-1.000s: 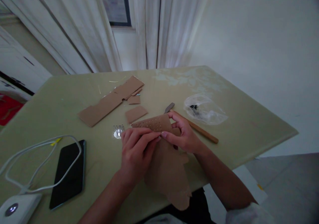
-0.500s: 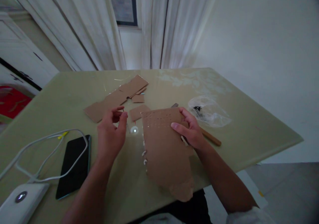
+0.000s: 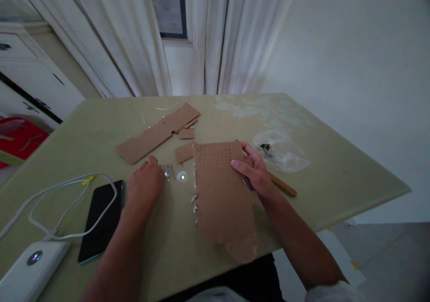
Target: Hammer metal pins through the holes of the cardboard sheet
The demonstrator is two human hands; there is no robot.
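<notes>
A piece of brown cardboard point(image 3: 223, 199) with rows of small holes near its far edge is gripped at its right side by my right hand point(image 3: 255, 171), thumb on top and fingers beneath. White bits stick out along its left edge. My left hand point(image 3: 146, 185) is down at the table, its fingers curled beside several thin metal nails point(image 3: 167, 171). The fingertips are mostly hidden, so what they hold cannot be made out. Right of the nails lies a small clear disc point(image 3: 182, 176).
Cardboard strips point(image 3: 157, 134) lie toward the back. A clear plastic bag point(image 3: 282, 152) with small black pieces and a wooden handle point(image 3: 284, 185) are on the right. At left are a phone point(image 3: 101, 221), a white cable point(image 3: 36, 219) and a white device point(image 3: 32, 270).
My left hand has dropped from above the table to the nails, its raised fingers now curled down. My right hand still holds the cardboard, which lies a little flatter.
</notes>
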